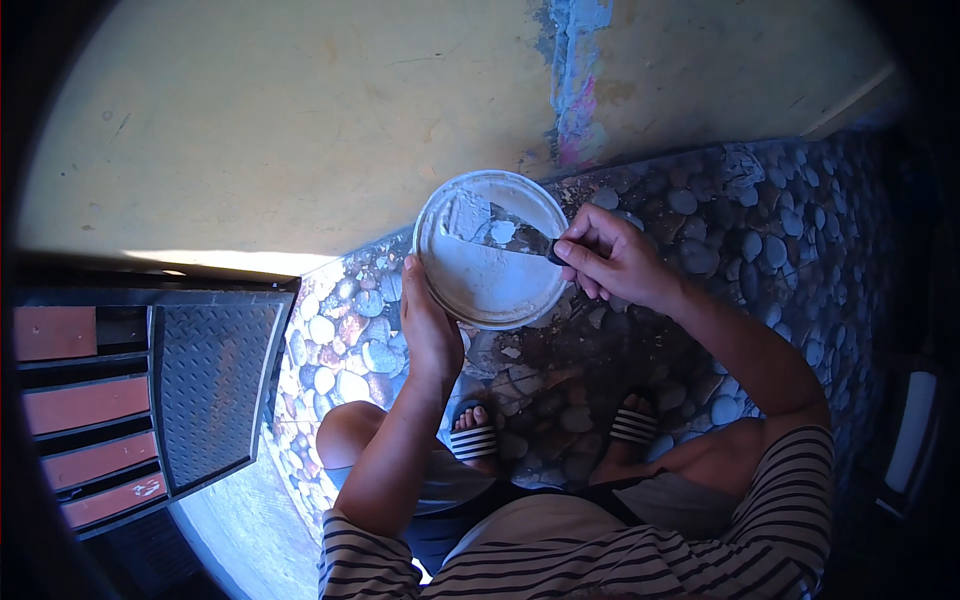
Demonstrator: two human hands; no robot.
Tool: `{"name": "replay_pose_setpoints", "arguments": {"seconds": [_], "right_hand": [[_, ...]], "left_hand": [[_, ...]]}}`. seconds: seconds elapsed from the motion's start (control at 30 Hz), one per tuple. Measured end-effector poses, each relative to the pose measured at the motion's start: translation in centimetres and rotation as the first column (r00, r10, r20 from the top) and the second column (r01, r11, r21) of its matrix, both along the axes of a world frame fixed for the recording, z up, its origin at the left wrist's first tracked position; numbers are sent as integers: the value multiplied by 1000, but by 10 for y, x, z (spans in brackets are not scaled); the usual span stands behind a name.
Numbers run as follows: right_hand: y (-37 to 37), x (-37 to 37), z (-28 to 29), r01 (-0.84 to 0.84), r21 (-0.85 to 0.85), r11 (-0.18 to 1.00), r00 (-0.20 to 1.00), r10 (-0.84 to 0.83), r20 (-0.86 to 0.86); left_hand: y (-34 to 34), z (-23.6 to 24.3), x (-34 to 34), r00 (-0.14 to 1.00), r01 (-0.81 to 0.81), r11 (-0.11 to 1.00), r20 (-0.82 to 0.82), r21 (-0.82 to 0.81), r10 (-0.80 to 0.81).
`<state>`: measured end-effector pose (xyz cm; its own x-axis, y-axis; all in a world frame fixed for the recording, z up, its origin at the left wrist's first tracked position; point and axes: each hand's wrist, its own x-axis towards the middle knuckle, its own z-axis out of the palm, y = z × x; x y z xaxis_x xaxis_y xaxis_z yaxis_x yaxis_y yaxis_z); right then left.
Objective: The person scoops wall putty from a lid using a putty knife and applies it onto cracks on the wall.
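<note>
My left hand holds a round white tub or lid by its left side, with white paste spread inside. My right hand grips the dark handle of a putty knife at the round container's right side. The knife's broad metal blade lies over the paste, its far end coated in white.
A pale yellow wall stands ahead, with a patched blue and pink vertical streak. Under my sandaled feet is pebble-patterned flooring. A metal frame with red slats and a diamond-patterned plate is at left, a pale bar at right.
</note>
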<state>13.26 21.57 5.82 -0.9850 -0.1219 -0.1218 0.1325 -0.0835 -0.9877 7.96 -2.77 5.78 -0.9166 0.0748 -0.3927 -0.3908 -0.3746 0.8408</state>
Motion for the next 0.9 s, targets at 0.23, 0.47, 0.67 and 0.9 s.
{"name": "replay_pose_setpoints", "arguments": {"seconds": [0.23,0.47,0.67,0.9], "right_hand": [[28,-5,5,168,47,985,982,-172,85],[73,-9,-2,370,253,894,884,-422,199],[86,-21,10,393,259,882,838,-460,295],[86,-33,28,411,212,886,824,-461,329]], "left_hand": [[-10,5,-10,999,-30,1000,25,9,30],[-12,10,-14,997,-63,998,42,1,63],[-13,12,-16,998,-50,998,37,23,49],[-14,17,-16,996,-67,996,60,57,64]]}}
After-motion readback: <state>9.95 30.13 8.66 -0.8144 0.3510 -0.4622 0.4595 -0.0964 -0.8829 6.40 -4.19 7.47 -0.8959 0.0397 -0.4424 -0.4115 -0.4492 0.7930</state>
